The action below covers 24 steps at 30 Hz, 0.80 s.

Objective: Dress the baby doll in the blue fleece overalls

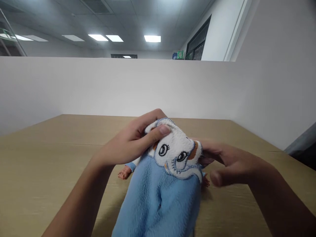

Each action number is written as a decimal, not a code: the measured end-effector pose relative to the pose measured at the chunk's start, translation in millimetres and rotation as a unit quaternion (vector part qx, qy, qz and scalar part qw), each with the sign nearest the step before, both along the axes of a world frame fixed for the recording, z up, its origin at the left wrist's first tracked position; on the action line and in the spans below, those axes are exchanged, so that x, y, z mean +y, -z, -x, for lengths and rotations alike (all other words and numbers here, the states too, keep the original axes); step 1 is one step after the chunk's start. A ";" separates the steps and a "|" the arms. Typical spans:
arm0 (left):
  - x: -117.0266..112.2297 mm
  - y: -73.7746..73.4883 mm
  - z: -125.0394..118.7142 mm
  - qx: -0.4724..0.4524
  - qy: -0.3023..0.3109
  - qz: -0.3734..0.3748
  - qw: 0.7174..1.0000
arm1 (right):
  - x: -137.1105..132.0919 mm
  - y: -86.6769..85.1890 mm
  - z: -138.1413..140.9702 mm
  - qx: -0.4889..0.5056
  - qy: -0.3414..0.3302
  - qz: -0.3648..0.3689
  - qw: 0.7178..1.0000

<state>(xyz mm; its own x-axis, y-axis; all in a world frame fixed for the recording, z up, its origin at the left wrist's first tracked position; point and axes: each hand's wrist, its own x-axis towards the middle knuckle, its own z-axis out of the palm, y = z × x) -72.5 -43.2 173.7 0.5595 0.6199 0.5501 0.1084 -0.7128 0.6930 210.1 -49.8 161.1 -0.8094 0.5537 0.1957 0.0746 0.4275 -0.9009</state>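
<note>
A blue fleece towel (158,197) with a white embroidered elephant head (174,144) is raised in front of me. My left hand (138,138) grips its upper left edge, thumb pressed on the front and fingers behind. At the right edge, my right hand (229,164) has its fingertips partly hidden behind the cloth, its thumb held apart and slightly blurred. Behind the towel lies a baby doll, mostly covered. One doll hand (124,172) with a blue cuff shows on the left, and another doll hand (205,181) peeks out on the right.
The wood-coloured table (61,148) extends to a white partition (123,89) at the back. A white wall (276,82) rises on the right. Something dark (303,151) sits at the table's right edge.
</note>
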 end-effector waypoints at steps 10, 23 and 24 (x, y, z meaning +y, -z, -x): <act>12.4 6.7 21.1 0.117 0.114 0.153 0.975 | 6.6 15.8 -11.9 0.150 0.136 -0.026 0.979; 10.3 14.1 8.4 0.062 0.090 0.169 0.980 | 5.1 18.8 12.6 -0.123 -0.022 -0.025 0.992; 9.7 13.7 11.9 0.096 0.107 0.191 0.971 | 5.0 19.2 9.8 -0.101 -0.014 -0.016 0.995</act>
